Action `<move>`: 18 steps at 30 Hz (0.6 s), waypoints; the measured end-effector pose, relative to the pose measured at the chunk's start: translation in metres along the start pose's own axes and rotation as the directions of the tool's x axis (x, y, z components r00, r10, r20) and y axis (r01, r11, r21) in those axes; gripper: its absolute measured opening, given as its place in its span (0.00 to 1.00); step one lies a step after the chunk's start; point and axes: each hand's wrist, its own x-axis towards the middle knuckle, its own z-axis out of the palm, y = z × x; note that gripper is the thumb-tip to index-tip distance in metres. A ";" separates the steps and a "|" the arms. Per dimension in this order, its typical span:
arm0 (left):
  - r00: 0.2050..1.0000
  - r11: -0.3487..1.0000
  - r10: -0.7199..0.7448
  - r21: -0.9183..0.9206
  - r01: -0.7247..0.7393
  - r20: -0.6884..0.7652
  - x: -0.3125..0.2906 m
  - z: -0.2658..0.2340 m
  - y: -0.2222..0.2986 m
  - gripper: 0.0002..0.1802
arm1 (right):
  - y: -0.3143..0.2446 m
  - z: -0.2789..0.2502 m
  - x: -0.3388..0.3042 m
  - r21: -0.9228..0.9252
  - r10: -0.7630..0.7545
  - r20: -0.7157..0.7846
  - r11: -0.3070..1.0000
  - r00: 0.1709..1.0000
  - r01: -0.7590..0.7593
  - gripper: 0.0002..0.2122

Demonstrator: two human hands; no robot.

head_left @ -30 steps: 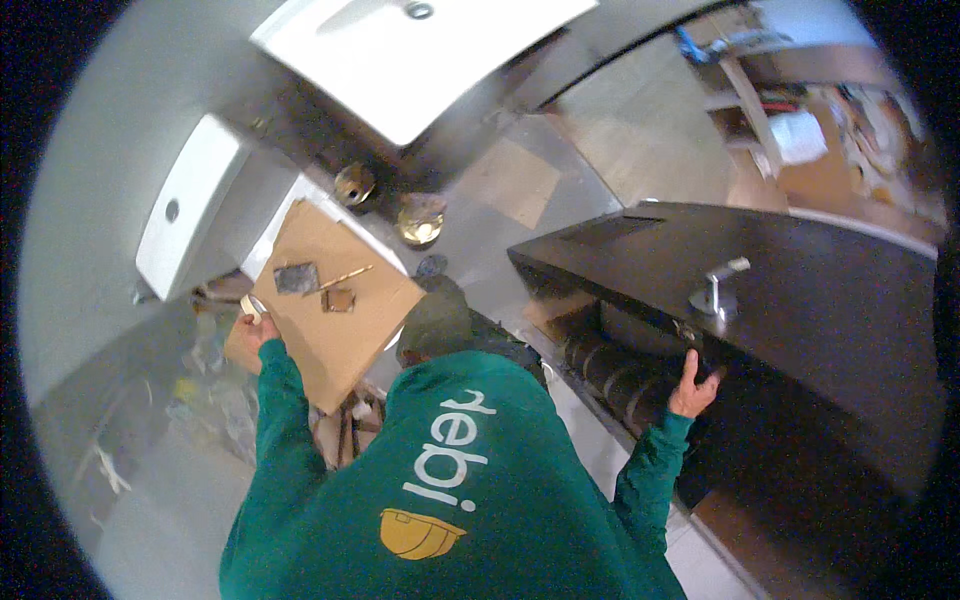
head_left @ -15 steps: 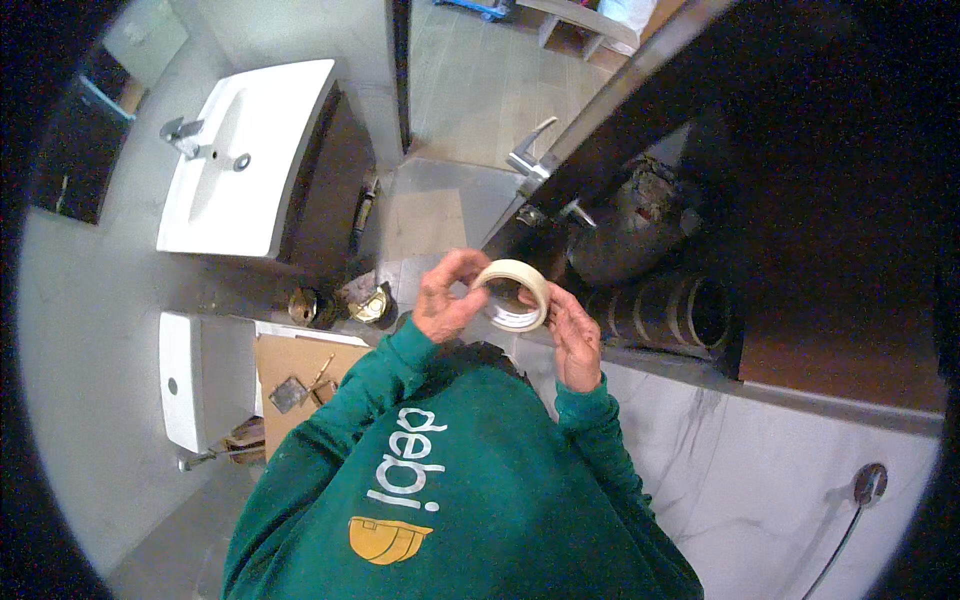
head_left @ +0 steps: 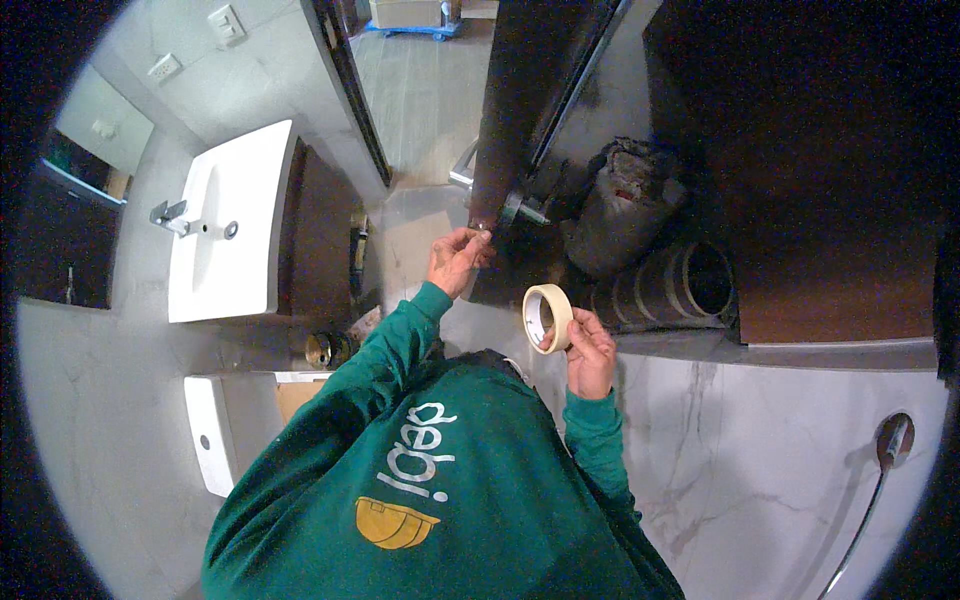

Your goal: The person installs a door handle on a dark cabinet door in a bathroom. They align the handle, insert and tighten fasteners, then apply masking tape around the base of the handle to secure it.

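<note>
A roll of cream masking tape (head_left: 563,318) is in my right hand (head_left: 590,355), gripped at its right side with the thumb on the outside and a finger inside the ring. My left hand (head_left: 458,262) is apart from the roll, farther forward. Its thumb and fingertips are pinched together close to the edge of the dark brown door (head_left: 515,100). Whatever lies between those fingertips is too small to make out. A metal door handle (head_left: 527,210) sticks out just right of my left hand.
On the left stand a white washbasin (head_left: 235,225) on a dark cabinet and a white toilet tank (head_left: 208,435). An open can (head_left: 320,349) sits below the cabinet. Dark rolls (head_left: 665,290) lean behind the door. A hose (head_left: 858,530) hangs at the lower right.
My left hand has let go of the tape roll and moved forward to the door edge. My right hand keeps the roll, now turned and slightly lower right. The view has shifted.
</note>
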 end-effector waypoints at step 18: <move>0.989 0.981 -0.073 0.186 0.049 0.129 -0.029 -0.034 0.028 0.14 | -0.002 0.011 0.014 0.085 0.035 0.034 0.996 0.999 -0.038 0.14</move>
